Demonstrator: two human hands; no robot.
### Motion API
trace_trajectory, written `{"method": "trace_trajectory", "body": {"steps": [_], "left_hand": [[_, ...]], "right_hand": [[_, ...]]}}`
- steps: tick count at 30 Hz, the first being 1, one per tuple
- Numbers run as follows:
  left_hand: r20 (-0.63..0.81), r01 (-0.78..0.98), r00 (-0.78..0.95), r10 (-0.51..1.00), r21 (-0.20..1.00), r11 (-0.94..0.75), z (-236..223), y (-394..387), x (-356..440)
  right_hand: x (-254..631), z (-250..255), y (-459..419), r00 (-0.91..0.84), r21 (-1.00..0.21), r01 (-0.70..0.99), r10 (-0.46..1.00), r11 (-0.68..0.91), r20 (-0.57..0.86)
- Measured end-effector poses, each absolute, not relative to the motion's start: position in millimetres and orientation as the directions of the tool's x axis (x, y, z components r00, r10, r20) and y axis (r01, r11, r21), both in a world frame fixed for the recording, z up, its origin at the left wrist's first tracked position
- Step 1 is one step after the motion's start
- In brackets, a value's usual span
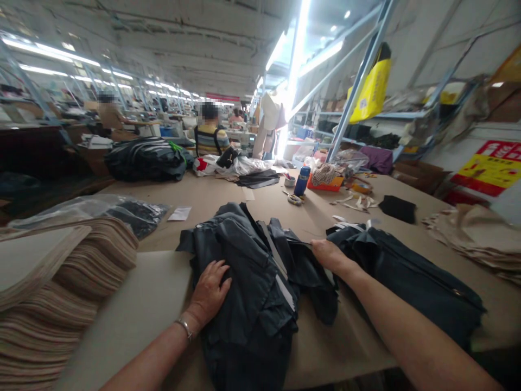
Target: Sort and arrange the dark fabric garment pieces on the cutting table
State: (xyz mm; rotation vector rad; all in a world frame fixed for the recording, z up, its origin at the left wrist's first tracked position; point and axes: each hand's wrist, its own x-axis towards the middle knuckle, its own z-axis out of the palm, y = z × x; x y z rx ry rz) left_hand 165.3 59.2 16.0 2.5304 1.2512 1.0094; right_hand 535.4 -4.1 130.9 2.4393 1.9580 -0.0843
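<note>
The left hand (208, 293) is lying open and flat, pressing down on a crumpled dark garment (248, 293), with a metal bracelet (184, 328) sitting on that wrist. The right hand (329, 257) is reaching across to the garment's right side, fingers together on a dark flap; can't tell if it is actually gripping the cloth. A white strip (285, 291) is showing along the garment's middle. The garment is lying on the bench (325, 347), right in front of the person.

Just right of the garment, a second dark garment (407, 282) is lying under the right forearm. Left of the garment, a tall stack of beige cloth pieces (49, 277) is sitting on a pale sheet (134, 320). Further right, another beige stack (476, 239) is spreading over the bench edge.

Beyond the garment, a clear bag of dark cloth (97, 214) and a paper slip (179, 214) are lying to the left. Ahead and right, a blue bottle (302, 181) is standing beside an orange tray (325, 182), and a black cloth piece (398, 208) is lying further right. Far beyond the garment, a co-worker in a striped top (209, 136) is sitting near a big black bag pile (144, 158), and a yellow bag (370, 84) is hanging on a shelf rack.
</note>
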Motion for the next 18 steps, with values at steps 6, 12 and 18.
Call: {"method": "trace_trajectory", "body": {"steps": [6,12,18], "left_hand": [[0.542,0.326,0.366,0.756,0.687,-0.65,99,28,197],[0.031,-0.175,0.57,0.821,0.981,0.085,164,-28,263],[-0.326,-0.329,0.468,0.821,0.798,0.504,145,-24,256]], "right_hand": [[565,224,-28,0.227,-0.11,0.971,0.967,-0.214,0.117],[469,222,-51,0.046,-0.513,0.856,0.977,0.068,0.206],[384,156,-60,0.05,-0.809,0.585,0.993,0.061,0.111]]}}
